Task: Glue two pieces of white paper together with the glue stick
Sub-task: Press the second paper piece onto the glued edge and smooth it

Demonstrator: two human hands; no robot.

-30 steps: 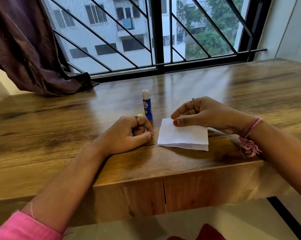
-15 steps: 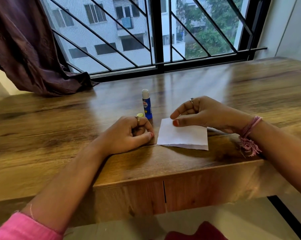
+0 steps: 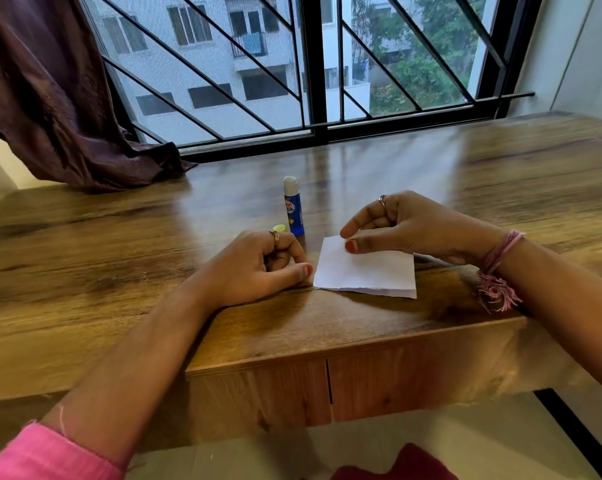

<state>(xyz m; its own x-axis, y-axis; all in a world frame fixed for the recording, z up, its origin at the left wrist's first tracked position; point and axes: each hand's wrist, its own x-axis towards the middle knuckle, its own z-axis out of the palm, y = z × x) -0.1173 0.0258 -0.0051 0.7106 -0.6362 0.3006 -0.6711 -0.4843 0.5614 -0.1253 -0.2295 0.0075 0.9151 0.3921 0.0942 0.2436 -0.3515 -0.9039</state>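
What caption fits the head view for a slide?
Right hand presses white paper on wooden table; uncapped glue stick stands behind.

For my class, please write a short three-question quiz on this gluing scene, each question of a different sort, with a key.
1. True or false: the glue stick stands upright on the table with its cap off.
2. Which hand has its thumb on the white paper? A. left hand B. right hand C. neither
3. Fill in: the yellow cap lies beside the glue stick, just behind the ___ hand.

Key:
1. True; the white glue tip is bare.
2. B.
3. Left.
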